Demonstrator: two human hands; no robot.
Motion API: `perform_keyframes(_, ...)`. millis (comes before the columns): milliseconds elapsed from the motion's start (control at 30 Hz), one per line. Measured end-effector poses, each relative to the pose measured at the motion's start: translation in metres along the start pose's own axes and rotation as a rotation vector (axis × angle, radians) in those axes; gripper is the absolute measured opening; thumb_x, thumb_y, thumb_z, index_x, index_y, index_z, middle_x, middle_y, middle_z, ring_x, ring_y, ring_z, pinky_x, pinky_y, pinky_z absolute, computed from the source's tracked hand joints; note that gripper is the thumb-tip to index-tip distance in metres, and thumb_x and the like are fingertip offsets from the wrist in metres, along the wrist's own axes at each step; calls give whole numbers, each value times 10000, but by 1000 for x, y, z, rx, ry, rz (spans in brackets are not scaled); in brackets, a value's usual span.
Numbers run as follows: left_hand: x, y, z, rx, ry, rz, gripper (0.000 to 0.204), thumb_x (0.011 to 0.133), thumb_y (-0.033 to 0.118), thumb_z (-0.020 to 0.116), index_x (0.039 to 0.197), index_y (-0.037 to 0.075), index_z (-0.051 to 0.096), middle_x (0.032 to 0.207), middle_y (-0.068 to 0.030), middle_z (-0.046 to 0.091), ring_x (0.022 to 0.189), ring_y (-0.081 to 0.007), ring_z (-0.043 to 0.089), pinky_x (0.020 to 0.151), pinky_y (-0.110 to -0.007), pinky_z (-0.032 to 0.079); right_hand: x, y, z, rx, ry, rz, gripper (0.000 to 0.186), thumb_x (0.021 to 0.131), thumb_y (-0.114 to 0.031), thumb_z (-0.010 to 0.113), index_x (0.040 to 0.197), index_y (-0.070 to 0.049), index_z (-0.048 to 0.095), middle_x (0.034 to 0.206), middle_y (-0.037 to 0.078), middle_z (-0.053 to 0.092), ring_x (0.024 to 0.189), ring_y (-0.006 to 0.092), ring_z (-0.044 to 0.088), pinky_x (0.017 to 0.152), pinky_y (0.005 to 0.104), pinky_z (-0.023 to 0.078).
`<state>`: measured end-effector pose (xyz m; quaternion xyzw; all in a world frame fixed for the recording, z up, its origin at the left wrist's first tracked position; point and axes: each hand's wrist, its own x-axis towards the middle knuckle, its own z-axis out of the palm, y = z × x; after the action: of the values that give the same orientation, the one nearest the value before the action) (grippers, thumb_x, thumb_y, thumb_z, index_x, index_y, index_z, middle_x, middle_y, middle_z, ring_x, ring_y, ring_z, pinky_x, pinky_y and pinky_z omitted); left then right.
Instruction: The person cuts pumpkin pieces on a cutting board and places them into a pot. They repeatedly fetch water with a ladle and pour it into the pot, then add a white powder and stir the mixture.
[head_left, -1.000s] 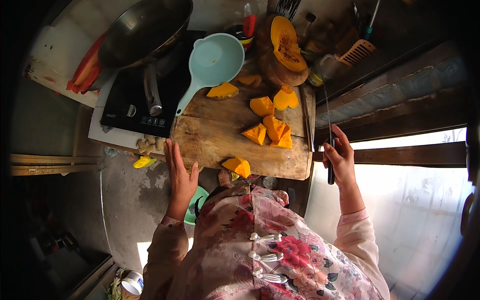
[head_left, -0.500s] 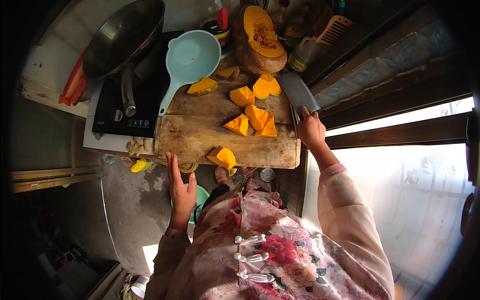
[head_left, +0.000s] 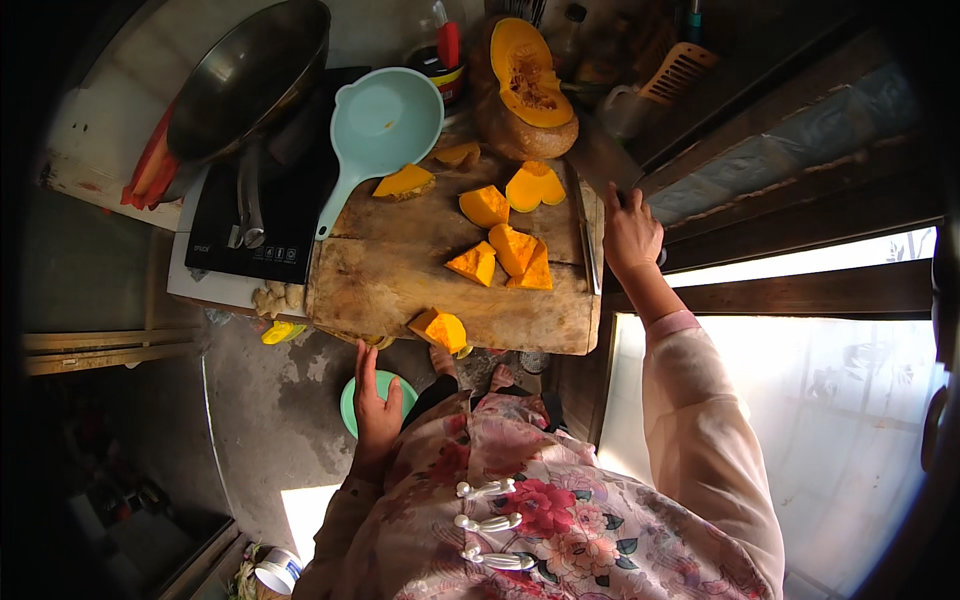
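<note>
My right hand [head_left: 632, 235] is closed on a cleaver just beyond the board's right edge. Its broad grey blade [head_left: 604, 152] points away from me, in shadow; the handle is mostly hidden under my fingers. My left hand [head_left: 377, 410] hangs in front of the board's near edge, fingers stretched out, holding nothing. On the wooden cutting board [head_left: 380, 290] lie several orange pumpkin chunks [head_left: 484, 206], with one pumpkin chunk [head_left: 438, 328] close to the near edge. A cut-open pumpkin [head_left: 528, 95] with seeds showing stands at the back.
A pale green ladle [head_left: 388, 115] rests across the board's far left and a black induction cooker [head_left: 270, 215]. Behind are a wok [head_left: 250, 75] and a wooden comb [head_left: 678, 72]. A thin metal strip [head_left: 588, 255] lies along the board's right edge. Ginger [head_left: 278, 299] sits at front left.
My right hand has shifted slightly right with the cleaver, whose blade has turned darker and moved off the board. My left hand has dropped a little lower and to the right.
</note>
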<state>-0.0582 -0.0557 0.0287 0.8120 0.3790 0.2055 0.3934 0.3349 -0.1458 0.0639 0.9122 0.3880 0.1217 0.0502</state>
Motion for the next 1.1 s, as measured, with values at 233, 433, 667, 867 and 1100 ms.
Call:
perform_keyframes(233,22,13,11,-33,-3,2,490,785,12,506,1238,-18,322,1349,-211,234,1216,-336,305,970,-355,292,61,-10,-11,-87,-7,-49,217,725,-103,508,928,-72,578,943,100,497,830,253,551,668,360,465)
perform_keyframes(433,13,-3,15,-25,61,-39,500,777,4,508,1240,-8,323,1349,-215,232,1221,-343,295,964,-360,299,91,-4,-8,-71,-181,-114,330,724,-108,526,1049,-166,533,993,127,511,853,293,570,654,393,476)
perform_keyframes(667,3,-11,19,-164,83,-109,500,787,9,507,1250,-2,320,1342,-220,247,1239,-328,272,986,-361,261,31,-8,58,260,-223,5,513,763,-202,552,1248,-204,385,1086,148,481,945,315,529,731,415,447)
perform_keyframes(867,0,-9,11,-170,123,-136,513,775,-17,499,1255,-4,320,1350,-190,256,1246,-286,271,995,-340,245,33,-39,27,136,-184,-37,481,743,-266,575,1183,-119,446,1047,143,505,1004,296,488,842,403,365)
perform_keyframes(1100,23,-1,-10,-190,186,-56,530,785,-17,495,1273,-16,288,1359,-182,244,1261,-262,247,1008,-334,219,96,-162,-25,720,140,-244,479,699,-226,634,1120,-70,466,1070,168,485,977,338,491,783,410,424)
